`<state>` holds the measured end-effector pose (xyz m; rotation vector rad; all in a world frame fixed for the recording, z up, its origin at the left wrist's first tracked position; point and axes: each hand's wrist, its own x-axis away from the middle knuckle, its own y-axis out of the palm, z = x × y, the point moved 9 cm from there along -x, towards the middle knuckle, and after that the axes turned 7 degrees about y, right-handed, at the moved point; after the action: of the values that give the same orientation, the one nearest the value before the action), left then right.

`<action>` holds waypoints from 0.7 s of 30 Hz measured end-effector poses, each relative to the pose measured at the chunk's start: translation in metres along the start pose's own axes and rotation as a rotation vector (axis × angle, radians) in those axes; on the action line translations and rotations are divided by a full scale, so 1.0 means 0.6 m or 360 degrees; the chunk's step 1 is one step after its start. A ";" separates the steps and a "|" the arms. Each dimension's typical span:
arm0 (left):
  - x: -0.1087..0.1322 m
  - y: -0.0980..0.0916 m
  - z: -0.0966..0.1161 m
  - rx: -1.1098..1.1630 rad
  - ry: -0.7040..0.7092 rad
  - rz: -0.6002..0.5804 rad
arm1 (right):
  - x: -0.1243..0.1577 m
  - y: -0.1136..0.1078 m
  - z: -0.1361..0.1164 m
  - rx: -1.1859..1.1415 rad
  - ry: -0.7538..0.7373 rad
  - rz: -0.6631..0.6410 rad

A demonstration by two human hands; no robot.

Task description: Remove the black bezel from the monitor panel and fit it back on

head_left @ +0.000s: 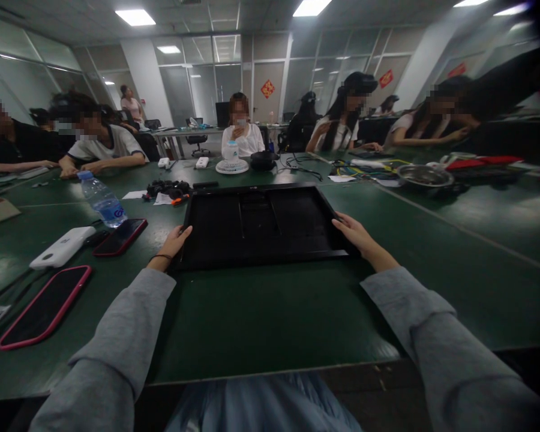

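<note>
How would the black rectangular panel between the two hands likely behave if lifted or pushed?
The black panel is probably stiff, as its edges run straight between the left hand and right hand. Rolling seems unlikely, given its broad, flat shape. Pushed, it may slide easily, since the green table looks smooth and shiny.

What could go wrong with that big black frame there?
The left hand and right hand hold the black frame by its sides, so it might tip if one slips. Swung left, it could knock the water bottle onto the phone beside it.
</note>
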<state>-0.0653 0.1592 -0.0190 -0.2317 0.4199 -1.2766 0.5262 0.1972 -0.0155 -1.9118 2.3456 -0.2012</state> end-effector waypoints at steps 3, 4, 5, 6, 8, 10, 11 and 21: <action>0.000 0.006 -0.004 0.0091 -0.0007 -0.0033 | -0.001 -0.001 0.004 0.0009 0.0001 0.0000; 0.000 0.006 -0.004 0.0091 -0.0003 -0.0032 | -0.002 -0.002 0.004 0.0020 -0.0010 0.0004; -0.001 0.005 -0.004 0.0069 0.0009 -0.0027 | -0.003 -0.002 0.004 0.0036 -0.0025 0.0006; -0.002 0.003 -0.002 0.0030 0.0028 -0.0014 | -0.004 -0.002 0.003 0.0057 -0.0043 0.0006; -0.003 0.000 0.003 -0.0065 0.0060 0.0004 | -0.007 -0.002 0.002 0.0100 -0.0081 -0.0004; -0.004 -0.001 0.007 -0.0110 0.0068 0.0005 | -0.010 -0.001 0.002 0.0120 -0.0099 -0.0017; -0.003 -0.001 0.007 -0.0105 0.0061 0.0001 | -0.011 0.000 0.004 0.0118 -0.0096 -0.0025; 0.001 0.011 -0.003 0.0082 -0.0040 -0.0030 | -0.029 0.001 0.021 0.0291 -0.0119 -0.0071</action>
<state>-0.0601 0.1603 -0.0232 -0.2082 0.3636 -1.3000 0.5311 0.2137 -0.0277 -1.8527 2.1576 -0.3297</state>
